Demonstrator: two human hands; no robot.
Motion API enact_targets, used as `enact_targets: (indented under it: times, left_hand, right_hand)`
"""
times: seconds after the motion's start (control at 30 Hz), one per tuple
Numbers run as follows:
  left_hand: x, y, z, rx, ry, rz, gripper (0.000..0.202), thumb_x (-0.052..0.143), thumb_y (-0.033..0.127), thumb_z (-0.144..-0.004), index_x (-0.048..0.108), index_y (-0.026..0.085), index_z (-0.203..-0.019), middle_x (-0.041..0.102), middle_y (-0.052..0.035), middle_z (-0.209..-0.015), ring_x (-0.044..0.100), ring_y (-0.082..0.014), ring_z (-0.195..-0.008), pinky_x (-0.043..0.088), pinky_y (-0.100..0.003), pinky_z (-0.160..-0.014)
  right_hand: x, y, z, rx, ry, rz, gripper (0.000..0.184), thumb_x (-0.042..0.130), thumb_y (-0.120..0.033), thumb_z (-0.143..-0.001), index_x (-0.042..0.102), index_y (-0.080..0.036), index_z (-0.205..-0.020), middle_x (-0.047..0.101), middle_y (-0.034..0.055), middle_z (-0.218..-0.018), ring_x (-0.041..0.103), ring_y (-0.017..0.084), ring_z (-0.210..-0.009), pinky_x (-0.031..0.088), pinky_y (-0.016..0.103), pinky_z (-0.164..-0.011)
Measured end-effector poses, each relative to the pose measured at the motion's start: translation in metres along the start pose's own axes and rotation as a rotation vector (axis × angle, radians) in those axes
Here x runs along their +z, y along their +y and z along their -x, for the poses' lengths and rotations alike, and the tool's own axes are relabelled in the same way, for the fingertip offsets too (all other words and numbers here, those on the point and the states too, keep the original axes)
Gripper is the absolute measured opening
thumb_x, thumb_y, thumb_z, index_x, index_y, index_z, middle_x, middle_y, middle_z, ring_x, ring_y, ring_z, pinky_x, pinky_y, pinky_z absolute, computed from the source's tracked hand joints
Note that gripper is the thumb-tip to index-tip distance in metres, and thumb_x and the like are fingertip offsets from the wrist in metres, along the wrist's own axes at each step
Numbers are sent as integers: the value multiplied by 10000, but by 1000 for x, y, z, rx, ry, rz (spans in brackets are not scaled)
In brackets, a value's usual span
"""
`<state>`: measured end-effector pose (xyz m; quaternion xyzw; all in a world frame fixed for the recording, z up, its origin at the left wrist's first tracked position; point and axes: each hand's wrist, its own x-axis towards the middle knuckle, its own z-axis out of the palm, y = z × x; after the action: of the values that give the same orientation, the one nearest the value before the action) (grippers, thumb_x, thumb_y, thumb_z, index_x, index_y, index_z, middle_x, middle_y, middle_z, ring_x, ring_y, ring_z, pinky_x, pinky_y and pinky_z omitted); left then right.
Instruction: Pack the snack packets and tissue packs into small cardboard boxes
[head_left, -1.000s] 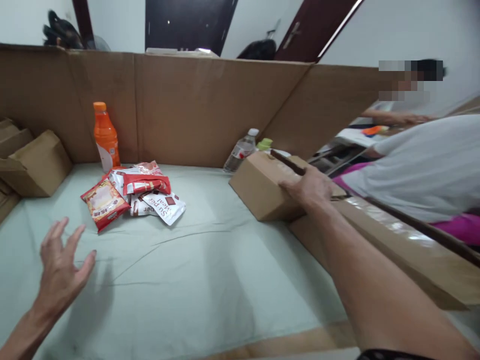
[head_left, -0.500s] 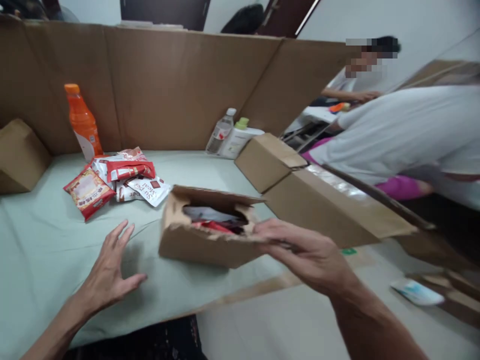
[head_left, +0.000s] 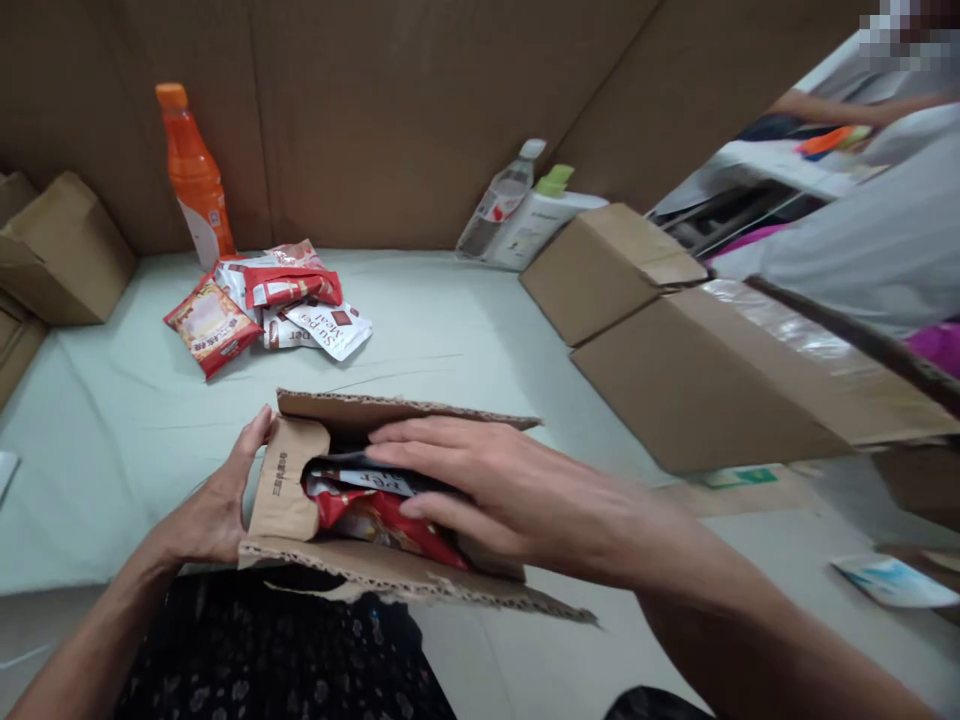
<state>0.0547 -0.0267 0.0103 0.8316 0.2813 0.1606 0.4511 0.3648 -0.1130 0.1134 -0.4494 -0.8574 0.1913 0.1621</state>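
A small open cardboard box (head_left: 288, 480) is tilted toward me at the table's front edge, its long flaps raised. My left hand (head_left: 217, 510) grips its left end, thumb up along the corner; the other fingers are hidden behind and under it. My right hand (head_left: 472, 490) reaches into the opening from the right, fingers stretched over the contents and thumb apart from them. Inside lie a red snack packet (head_left: 360, 515) and a dark packet with a pale lettered band (head_left: 367, 478). My right fingertips touch these packets, and the hand covers the box's right part.
A pile of red and white snack packets (head_left: 292, 290) lies beyond the box. Behind it stands an orange bottle (head_left: 196, 180). A clear bottle (head_left: 502, 205) and a white bottle with a green cap (head_left: 536, 225) lean near larger cardboard boxes (head_left: 697, 370). Another person's white sleeve (head_left: 862, 220) shows at right.
The small box has come nearer to me and tipped open. My left hand has taken its left end, and my right hand has left the right edge and moved over the packets inside.
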Motion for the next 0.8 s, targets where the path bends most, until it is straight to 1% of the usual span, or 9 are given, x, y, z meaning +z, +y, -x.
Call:
enact_targets:
  times: [0.07,0.17,0.23,0.33,0.47,0.53,0.6,0.7,0.8]
  left_hand:
    - [3,3,4,-3,19,4,1332,860,562,-753,-111,397,-1649,51,-99,-1765,164,-451,-1591,221,-654,-1267]
    - [10,3,8,14,54,54,1323,857,540,-761,-103,373,-1656,90,-122,-1759,209,-451,-1579,276,-644,-1254]
    - [14,0,10,6,63,68,1338,869,506,-750,-96,341,-1663,139,-137,-1750,242,-453,-1569,310,-635,-1246]
    - [15,-8,12,-2,65,50,1363,900,465,-707,-52,323,-1672,166,-143,-1744,247,-457,-1566,297,-636,-1254]
    - [14,-17,11,41,45,56,1380,913,500,-678,-25,327,-1675,160,-142,-1744,242,-464,-1567,282,-643,-1260]
    - [14,-20,9,59,37,68,1354,889,527,-702,-32,326,-1675,141,-139,-1747,214,-465,-1575,259,-645,-1269]
    - [16,-21,7,71,44,75,1349,875,538,-709,-43,324,-1673,121,-139,-1749,183,-472,-1581,230,-656,-1273]
    - [19,-21,4,85,54,66,1372,886,468,-680,-48,312,-1673,133,-143,-1744,182,-479,-1579,233,-662,-1271]
    - [20,-19,2,112,63,63,1382,891,403,-648,-30,308,-1674,174,-138,-1732,197,-465,-1578,234,-643,-1280]
  right_hand:
    - [18,-4,-15,44,-53,235,249,584,-210,-964,713,-128,-1160,756,161,-1136,726,262,-979,588,383,-849]
    - [39,-2,-26,102,-122,351,153,606,-148,-899,713,-148,-1007,754,103,-874,706,228,-742,559,333,-693]
    - [41,5,-26,126,-89,290,194,607,-187,-918,707,-174,-1084,772,90,-926,727,234,-782,558,329,-690]
    - [31,14,-17,119,-34,165,272,569,-233,-969,693,-224,-1211,788,79,-1090,752,221,-885,570,318,-730]
    - [22,17,-9,101,-59,151,261,494,-163,-966,736,-226,-1042,791,46,-904,723,172,-717,519,266,-613]
    - [29,15,-11,107,-65,204,209,550,-180,-928,724,-218,-1037,775,44,-845,703,178,-673,490,267,-581]
    - [42,15,-17,149,-79,281,211,644,-193,-836,709,-195,-1037,757,50,-793,675,188,-615,443,271,-539]
    - [59,19,-25,208,-111,351,243,697,-144,-694,688,-184,-933,731,43,-730,647,194,-569,361,270,-500]
    - [59,20,-24,204,-114,311,168,681,-113,-693,660,-208,-831,707,9,-688,635,176,-560,338,263,-495]
